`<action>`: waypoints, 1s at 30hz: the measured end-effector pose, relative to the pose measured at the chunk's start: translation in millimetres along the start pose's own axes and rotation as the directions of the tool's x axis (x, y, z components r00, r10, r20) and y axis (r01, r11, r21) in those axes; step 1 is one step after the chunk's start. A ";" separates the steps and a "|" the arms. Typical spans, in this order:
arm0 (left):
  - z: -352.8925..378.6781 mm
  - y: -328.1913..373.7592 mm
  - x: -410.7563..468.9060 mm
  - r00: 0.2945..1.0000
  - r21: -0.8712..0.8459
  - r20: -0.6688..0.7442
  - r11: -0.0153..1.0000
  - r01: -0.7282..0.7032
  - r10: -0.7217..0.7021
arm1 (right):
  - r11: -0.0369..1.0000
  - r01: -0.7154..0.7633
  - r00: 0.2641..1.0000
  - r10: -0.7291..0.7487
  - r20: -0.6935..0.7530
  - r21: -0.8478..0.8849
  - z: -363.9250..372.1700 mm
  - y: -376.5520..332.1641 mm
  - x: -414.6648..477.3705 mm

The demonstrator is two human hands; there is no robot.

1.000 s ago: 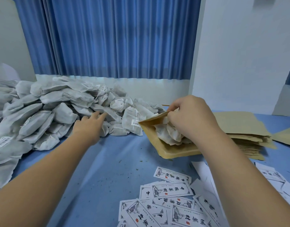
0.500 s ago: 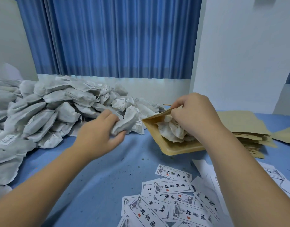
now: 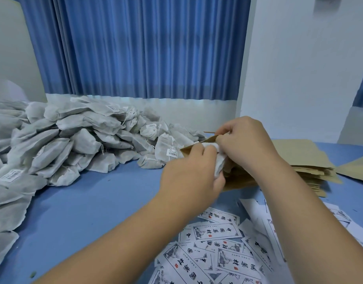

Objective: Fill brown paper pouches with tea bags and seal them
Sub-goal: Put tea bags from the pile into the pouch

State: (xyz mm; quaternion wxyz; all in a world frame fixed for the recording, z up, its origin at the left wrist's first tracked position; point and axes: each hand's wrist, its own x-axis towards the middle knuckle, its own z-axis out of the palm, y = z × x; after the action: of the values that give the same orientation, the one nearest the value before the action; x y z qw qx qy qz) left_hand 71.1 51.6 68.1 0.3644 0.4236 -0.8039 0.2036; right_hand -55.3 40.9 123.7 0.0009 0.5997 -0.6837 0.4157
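View: head
Left grip: left hand [image 3: 188,171] has its fingers curled round a white tea bag [image 3: 218,167] and presses it into the pouch mouth.
Right grip: right hand [image 3: 244,144] pinches the upper lip of the brown paper pouch [image 3: 192,149]; the pouch sits between both hands.
Risk, tear: forcing the bag through a narrow mouth could split the paper lip.
Risk, seal: a string or tag left across the rim would likely foul the seal.
Surface: blue table [image 3: 94,201]. The tea bag pile [image 3: 74,144] lies left of the grip, the stack of empty pouches [image 3: 303,158] right of it, and the printed labels [image 3: 217,232] on the near side.
Room: blue curtain [image 3: 135,48] beyond the grip, white wall [image 3: 299,68] to its right.
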 end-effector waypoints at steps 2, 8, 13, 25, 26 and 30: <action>9.1 11.6 11.4 0.986 -0.011 0.121 0.994 0.112 -0.110 | 1.000 0.010 1.000 -0.010 -0.006 -0.011 1.1 -0.7 -0.2; 34.6 18.9 41.7 0.921 -0.006 0.377 0.994 0.112 -0.102 | 0.998 0.058 0.998 -0.058 0.001 0.002 2.7 -0.8 1.6; 37.1 21.0 55.3 0.922 -0.326 0.387 0.935 0.141 -0.005 | 0.996 0.092 0.995 -0.091 -0.035 0.020 -3.0 2.2 4.2; 42.3 22.1 50.6 0.914 -0.530 0.405 0.804 0.270 -0.040 | 0.998 0.060 0.995 -0.060 -0.074 0.003 -12.0 8.1 6.0; 40.5 19.4 41.9 0.934 -0.555 0.357 0.799 0.231 -0.022 | 0.999 0.046 0.996 -0.045 -0.074 0.012 -12.5 9.9 6.4; 19.0 1.0 -3.8 0.970 -0.626 0.097 0.771 -0.115 0.223 | 1.000 0.019 0.999 -0.019 -0.046 0.010 -10.2 12.4 8.1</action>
State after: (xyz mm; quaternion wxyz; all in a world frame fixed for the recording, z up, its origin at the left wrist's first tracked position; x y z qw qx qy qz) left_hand 63.8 42.1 52.8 0.3944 0.2228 -0.8885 -0.0736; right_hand -72.8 39.3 127.4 0.0172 0.5966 -0.6756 0.4329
